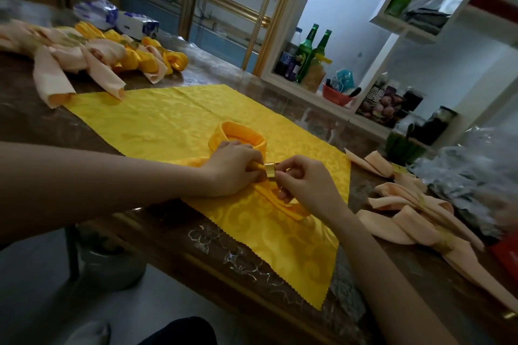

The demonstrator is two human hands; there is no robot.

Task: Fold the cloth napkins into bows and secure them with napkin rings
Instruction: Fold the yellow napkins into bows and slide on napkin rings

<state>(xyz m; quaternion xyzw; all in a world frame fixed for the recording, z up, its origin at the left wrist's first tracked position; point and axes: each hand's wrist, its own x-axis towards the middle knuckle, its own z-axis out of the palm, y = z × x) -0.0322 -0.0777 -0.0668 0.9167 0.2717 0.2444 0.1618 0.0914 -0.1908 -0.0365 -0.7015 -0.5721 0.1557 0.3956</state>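
Observation:
A folded yellow napkin (238, 134) lies looped on a flat yellow cloth (157, 120) spread over the table. My left hand (232, 168) grips the gathered middle of the folded napkin. A gold napkin ring (270, 170) sits on that gathered middle, between my two hands. My right hand (304, 179) pinches the napkin's end on the right side of the ring. One loop of the napkin stands up behind my left hand, and another band runs down under my right hand.
A pile of finished yellow and peach bows (92, 56) lies at the back left. Peach napkins (414, 213) lie at the right beside crinkled plastic (476, 165). Behind the table (224, 255), shelves hold green bottles (311, 50) and jars.

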